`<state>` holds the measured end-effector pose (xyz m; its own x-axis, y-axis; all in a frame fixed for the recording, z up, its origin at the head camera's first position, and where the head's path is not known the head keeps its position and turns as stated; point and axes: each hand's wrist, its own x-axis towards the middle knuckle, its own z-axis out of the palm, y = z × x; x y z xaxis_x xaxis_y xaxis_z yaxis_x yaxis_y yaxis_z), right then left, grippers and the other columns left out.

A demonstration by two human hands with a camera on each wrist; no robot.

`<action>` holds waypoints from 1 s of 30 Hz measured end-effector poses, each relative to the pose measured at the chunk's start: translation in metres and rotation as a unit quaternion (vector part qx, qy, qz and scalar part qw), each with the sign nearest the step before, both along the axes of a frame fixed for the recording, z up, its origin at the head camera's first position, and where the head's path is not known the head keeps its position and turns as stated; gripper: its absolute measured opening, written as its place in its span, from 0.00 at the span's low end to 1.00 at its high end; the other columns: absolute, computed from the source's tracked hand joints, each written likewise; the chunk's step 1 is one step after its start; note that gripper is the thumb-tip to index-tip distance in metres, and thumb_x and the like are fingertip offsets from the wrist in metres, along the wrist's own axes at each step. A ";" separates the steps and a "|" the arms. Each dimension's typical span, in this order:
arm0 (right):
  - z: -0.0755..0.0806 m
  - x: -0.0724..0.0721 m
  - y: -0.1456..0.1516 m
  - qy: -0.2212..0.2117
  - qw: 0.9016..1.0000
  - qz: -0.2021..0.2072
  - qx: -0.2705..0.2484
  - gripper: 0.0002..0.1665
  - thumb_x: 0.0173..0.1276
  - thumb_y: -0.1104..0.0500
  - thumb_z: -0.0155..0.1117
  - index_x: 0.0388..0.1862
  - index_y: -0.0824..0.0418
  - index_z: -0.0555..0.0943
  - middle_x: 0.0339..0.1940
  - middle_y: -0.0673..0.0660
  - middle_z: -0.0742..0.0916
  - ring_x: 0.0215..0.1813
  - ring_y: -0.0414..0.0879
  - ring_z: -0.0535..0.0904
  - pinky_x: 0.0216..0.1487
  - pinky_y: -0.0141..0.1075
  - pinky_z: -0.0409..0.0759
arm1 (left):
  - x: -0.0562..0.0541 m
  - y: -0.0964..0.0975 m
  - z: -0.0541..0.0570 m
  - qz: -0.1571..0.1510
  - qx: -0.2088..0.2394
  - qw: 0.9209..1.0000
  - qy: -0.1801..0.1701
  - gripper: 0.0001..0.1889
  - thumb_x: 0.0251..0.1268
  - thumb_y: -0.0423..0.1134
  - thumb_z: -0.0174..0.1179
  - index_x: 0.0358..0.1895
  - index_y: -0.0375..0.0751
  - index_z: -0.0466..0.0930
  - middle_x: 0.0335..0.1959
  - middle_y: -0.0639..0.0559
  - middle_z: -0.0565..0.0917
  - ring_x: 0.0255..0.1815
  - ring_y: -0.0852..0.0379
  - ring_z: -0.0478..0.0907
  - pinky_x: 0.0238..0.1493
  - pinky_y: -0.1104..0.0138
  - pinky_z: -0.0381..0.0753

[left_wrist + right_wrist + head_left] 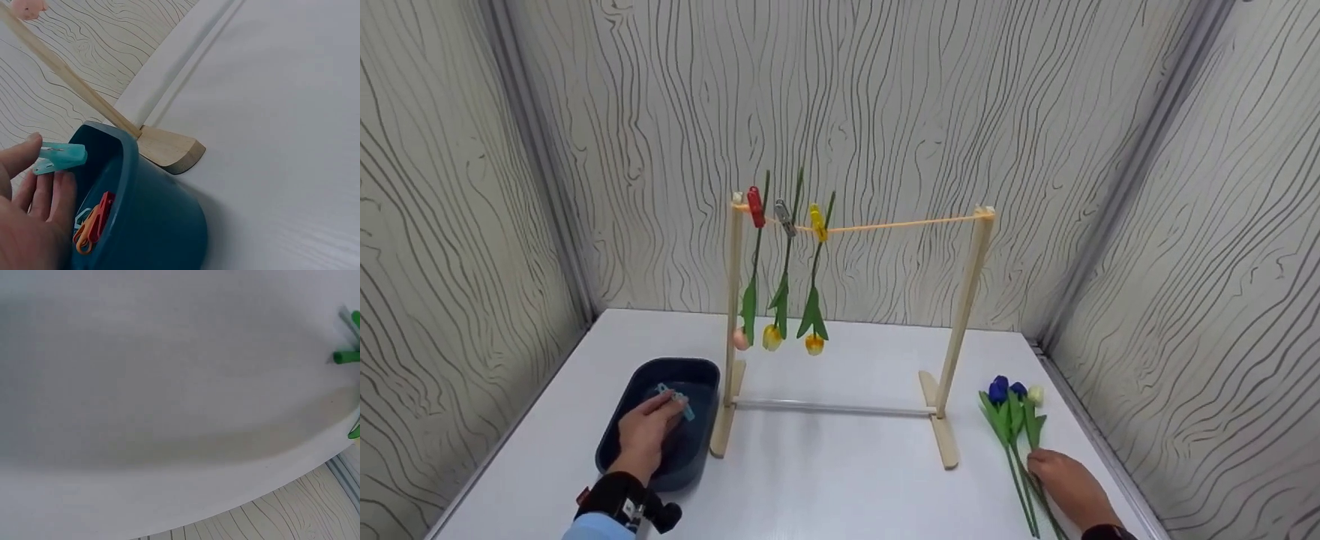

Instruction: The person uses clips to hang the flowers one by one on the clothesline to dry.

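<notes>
My left hand [645, 431] pinches a teal clothespin [63, 156] between thumb and fingers, above the dark blue bin [701, 480]. Lower in that bin, the left wrist view shows a red clothespin [102, 216] and an orange clothespin [84, 233]. On the right side of the table, my right hand [1069, 484] pinches the stem of a white tulip [1036, 395]. Two blue tulips [998, 389] lie just left of it. The right wrist view does not show that hand, only green stem ends [346, 357] at its edge.
Between the hands stands a wooden frame [960, 315] with an orange cord [900, 225]. Three tulips hang upside down at its left, clipped by a red clothespin [755, 207], a grey clothespin [785, 218] and a yellow clothespin [818, 223]. Patterned walls [855, 90] enclose the table.
</notes>
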<state>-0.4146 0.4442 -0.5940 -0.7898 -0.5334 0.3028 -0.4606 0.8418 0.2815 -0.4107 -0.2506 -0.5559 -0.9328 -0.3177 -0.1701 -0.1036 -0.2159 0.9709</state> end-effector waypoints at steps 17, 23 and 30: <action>0.047 -0.014 -0.021 0.173 0.897 -0.032 -0.405 0.17 0.68 0.81 0.69 0.50 0.68 0.89 0.46 0.63 0.93 0.49 0.49 0.89 0.56 0.05 0.67 | 0.001 -0.010 0.012 0.061 -0.029 0.997 0.026 0.31 0.78 0.41 0.69 0.78 0.36 0.74 0.60 0.56 0.89 0.38 0.81 0.84 0.47 0.79 0.88; 0.062 -0.017 -0.028 0.158 0.853 -0.089 -0.490 0.12 0.81 0.72 0.61 0.57 0.71 0.86 0.52 0.68 0.90 0.52 0.10 0.68 0.52 0.06 0.66 | 0.002 -0.011 0.023 0.095 -0.059 0.993 0.034 0.28 0.78 0.44 0.69 0.75 0.38 0.79 0.57 0.59 0.91 0.37 0.82 0.83 0.43 0.83 0.84; 0.089 -0.018 -0.043 0.229 0.814 -0.075 -0.529 0.14 0.79 0.72 0.64 0.59 0.76 0.85 0.46 0.70 0.86 0.49 0.11 0.67 0.50 0.04 0.65 | -0.003 -0.012 0.046 0.113 -0.016 0.991 0.071 0.28 0.78 0.40 0.68 0.75 0.32 0.77 0.36 0.72 0.88 0.35 0.79 0.87 0.43 0.81 0.87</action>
<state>-0.4330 0.4007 -0.5047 -0.4976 0.3091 0.8105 -0.3819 0.7609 -0.5246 -0.4134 -0.2624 -0.5101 -0.8512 -0.5240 -0.0287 0.0822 -0.1872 0.9789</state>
